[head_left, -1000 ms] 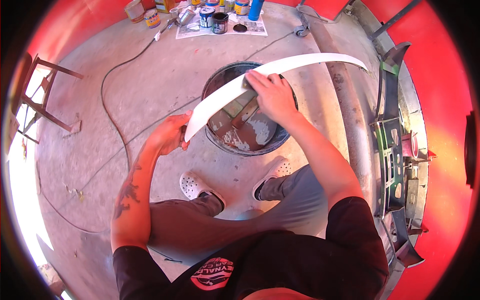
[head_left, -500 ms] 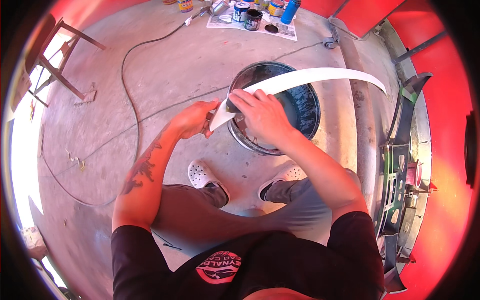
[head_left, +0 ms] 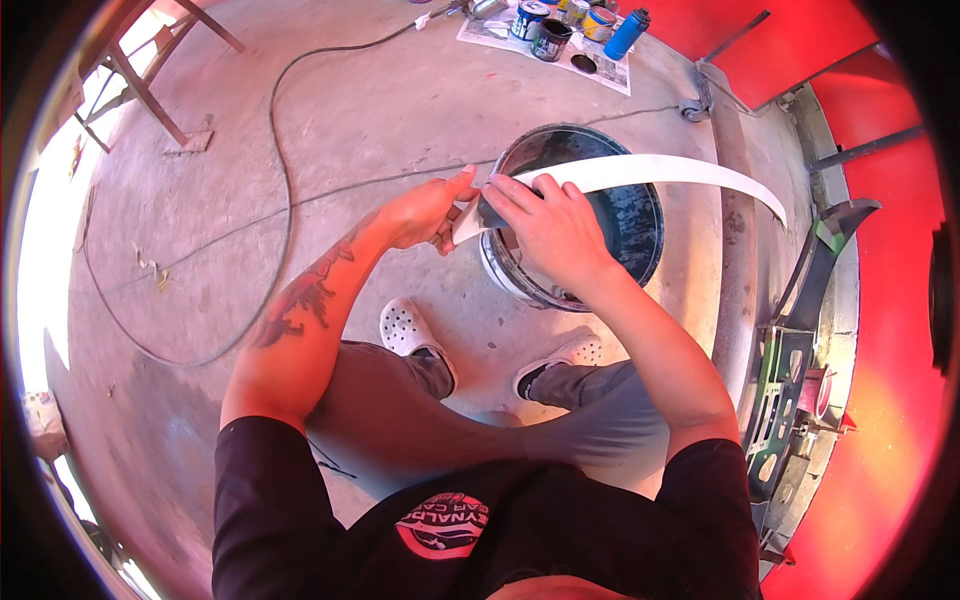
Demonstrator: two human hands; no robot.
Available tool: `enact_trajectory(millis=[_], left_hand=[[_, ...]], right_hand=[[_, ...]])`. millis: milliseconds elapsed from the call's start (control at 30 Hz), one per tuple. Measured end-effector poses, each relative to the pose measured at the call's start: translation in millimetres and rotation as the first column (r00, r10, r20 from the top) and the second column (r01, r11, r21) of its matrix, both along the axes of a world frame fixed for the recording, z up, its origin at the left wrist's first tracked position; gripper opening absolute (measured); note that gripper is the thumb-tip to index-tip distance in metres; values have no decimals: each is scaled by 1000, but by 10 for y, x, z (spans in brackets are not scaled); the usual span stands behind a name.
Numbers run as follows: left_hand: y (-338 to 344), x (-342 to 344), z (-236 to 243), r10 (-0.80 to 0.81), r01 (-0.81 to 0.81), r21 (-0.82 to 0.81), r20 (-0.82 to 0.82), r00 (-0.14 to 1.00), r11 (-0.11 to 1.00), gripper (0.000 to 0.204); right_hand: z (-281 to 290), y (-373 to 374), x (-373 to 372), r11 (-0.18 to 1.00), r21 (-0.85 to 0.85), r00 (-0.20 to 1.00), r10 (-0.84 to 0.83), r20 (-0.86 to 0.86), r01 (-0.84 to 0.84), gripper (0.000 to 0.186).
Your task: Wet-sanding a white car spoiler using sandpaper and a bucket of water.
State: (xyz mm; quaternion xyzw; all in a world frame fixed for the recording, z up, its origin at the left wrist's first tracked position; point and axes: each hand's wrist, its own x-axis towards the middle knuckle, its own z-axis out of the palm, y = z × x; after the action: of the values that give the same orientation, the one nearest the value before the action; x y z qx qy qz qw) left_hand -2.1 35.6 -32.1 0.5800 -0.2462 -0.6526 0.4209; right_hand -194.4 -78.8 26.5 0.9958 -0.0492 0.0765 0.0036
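Note:
A long, curved, white strip-like panel (head_left: pixel 680 170) stretches across the top of a black bucket (head_left: pixel 645 250) and out to its right. At the panel's pointed left end, my left hand (head_left: pixel 428 214) grips it between fingers and a raised thumb. Flat on top, close to that same end, my right hand (head_left: pixel 555 222) presses a dark piece of sandpaper (head_left: pixel 491 214) against the white surface. My right fingers cover most of the sandpaper. Wet streaks line the bucket's inside wall.
Paint cans (head_left: pixel 551 42) and a blue bottle (head_left: pixel 627 35) stand on newspaper (head_left: pixel 500 42) at the far side. A hose (head_left: pixel 286 180) curves over the concrete floor on the left. A dark green-and-black bumper-like part (head_left: pixel 785 390) leans along the red wall at right.
The view has shifted, so the bucket and cans sit further right. The panel's left end has risen slightly and its far right end has dipped. Both hands keep their hold.

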Motion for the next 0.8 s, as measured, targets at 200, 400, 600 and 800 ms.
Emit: enact_trajectory(millis=[200,400,600,800], left_hand=[[-12,-28,43,-17,16,10,36,999,1000,73],[-14,22,77,-18,18,6,49,999,1000,70],[-28,-16,69,-69,69,14,22,997,998,63],[-56,-1,65,-60,60,5,-7,998,998,61]], right_hand=[[-212,269,-67,958,-107,959,274,69,-266,51],[-68,-46,-65,993,-107,996,63,61,-56,50],[-183,112,-107,921,-170,927,367,72,-351,52],[-191,127,-139,978,-142,981,166,101,-150,55]])
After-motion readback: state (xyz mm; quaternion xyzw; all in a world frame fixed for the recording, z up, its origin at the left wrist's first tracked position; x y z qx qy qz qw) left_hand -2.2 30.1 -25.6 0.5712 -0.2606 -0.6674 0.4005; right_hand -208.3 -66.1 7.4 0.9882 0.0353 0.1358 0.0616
